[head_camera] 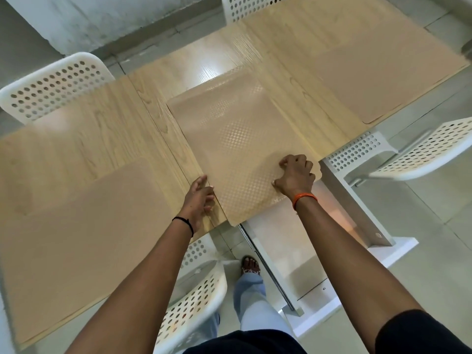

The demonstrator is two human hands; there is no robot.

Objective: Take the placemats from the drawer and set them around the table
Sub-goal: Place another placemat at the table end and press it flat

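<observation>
A tan placemat [229, 134] with a dotted texture lies across the middle of the light wooden table [102, 129], its near edge hanging slightly over the table's front edge. My right hand [296, 176] presses down on its near right corner with fingers curled. My left hand [199, 195] rests at the mat's near left edge, fingers touching its side. A second plain tan placemat [84, 238] lies at the left end of the table. A third placemat [383, 83] lies at the right end. An open white drawer [288, 249] sits under the table's front edge.
White perforated chairs stand around the table: one at the far left [53, 85], one at the far top [245, 6], one at the right [421, 152] and one just below my arms [194, 295]. The floor is pale tile.
</observation>
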